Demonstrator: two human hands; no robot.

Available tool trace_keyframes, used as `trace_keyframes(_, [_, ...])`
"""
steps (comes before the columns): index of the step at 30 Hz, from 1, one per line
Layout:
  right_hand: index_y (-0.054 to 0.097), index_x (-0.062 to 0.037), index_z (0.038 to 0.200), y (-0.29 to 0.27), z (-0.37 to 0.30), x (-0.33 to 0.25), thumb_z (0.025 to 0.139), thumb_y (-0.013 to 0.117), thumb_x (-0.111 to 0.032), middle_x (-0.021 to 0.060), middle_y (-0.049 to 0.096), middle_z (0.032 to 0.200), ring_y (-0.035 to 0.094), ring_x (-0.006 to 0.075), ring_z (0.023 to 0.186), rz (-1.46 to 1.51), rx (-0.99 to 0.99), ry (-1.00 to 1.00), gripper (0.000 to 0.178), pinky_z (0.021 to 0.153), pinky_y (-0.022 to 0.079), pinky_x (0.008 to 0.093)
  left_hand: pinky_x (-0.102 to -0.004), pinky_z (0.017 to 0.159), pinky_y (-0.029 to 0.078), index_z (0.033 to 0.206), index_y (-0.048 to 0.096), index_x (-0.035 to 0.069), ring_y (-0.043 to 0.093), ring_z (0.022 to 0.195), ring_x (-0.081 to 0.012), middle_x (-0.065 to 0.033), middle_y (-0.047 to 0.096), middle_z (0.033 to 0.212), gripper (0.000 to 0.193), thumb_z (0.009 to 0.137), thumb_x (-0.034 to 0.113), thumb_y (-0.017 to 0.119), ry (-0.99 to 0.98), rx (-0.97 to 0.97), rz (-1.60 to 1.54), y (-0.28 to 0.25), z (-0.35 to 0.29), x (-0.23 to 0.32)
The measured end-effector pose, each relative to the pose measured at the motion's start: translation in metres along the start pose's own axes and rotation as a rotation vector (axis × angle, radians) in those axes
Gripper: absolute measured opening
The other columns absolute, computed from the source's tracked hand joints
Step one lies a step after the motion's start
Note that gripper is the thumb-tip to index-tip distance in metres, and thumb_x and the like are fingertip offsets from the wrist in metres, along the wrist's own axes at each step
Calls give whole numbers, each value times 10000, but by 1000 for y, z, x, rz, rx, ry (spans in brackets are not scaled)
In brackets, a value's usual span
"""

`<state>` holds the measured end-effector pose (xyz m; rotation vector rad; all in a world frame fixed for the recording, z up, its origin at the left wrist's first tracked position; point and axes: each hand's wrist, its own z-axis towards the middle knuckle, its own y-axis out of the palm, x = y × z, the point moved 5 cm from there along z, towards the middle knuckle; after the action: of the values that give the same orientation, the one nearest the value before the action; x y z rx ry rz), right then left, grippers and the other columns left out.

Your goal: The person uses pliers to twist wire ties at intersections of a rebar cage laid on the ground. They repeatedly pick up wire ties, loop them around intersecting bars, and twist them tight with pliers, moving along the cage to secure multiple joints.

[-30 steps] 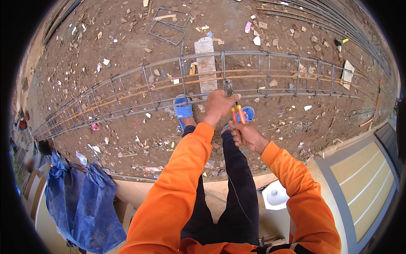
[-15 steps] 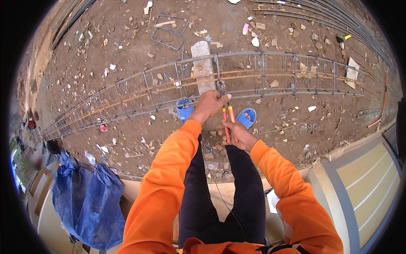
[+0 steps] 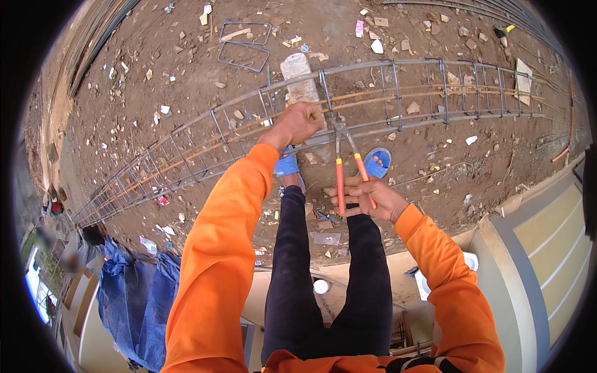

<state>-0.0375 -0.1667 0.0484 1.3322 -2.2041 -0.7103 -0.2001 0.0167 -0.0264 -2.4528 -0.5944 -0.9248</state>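
Note:
A long rebar cage (image 3: pixel 398 127) of grey bars, rusty middle bars and square stirrups stretches from side to side in front of me. My right hand (image 3: pixel 380 200) holds pincers (image 3: pixel 340 177) with red handles and yellow bands, the fingers around handles that stand spread apart. The pincers' jaws reach the cage beside a stirrup. Just left of the jaws, my left hand (image 3: pixel 298 123) is closed at the cage bars; what its fingers pinch is hidden. Under the cage lies a pale concrete block (image 3: pixel 298 69), partly covered by my left hand.
My feet in blue sandals (image 3: pixel 377 163) stand close to the cage. Loose stirrups (image 3: pixel 244 46) lie beyond it. Long bars (image 3: pixel 102 46) lie far left, with more at far right. Stones and scraps litter the dirt. A blue tarp (image 3: pixel 140 304) hangs at lower left.
The pincers' handles have spread apart, and my right hand has widened with them. My left hand has moved off the pincers' head, up and left to the bars. The view has shifted slightly.

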Motion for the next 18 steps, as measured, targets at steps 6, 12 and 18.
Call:
trace_keyframes(6, [567,8,1259,10,-8,25,963,531,-102,113,660,1132,652,215,1010,-137,358,-175,318,879,556,417,-406,632,491,833,644,64,623,685,-294,-144,644,739,210,837,270,682,184,151,421,-16,-1,14])
trace_keyframes(12, [639,-21,1158,11,9,46,953,569,-162,72,670,1005,635,164,920,-204,472,-303,260,744,527,326,-467,712,512,882,638,71,656,817,-364,-170,684,849,209,849,278,635,424,256,720,-25,22,38])
trace_keyframes(18, [665,-1,1043,20,24,37,946,569,-167,105,683,935,669,136,778,-254,386,-227,215,577,491,218,-452,718,524,888,678,68,665,819,-368,-172,694,856,153,832,202,631,77,135,533,-16,1,30])
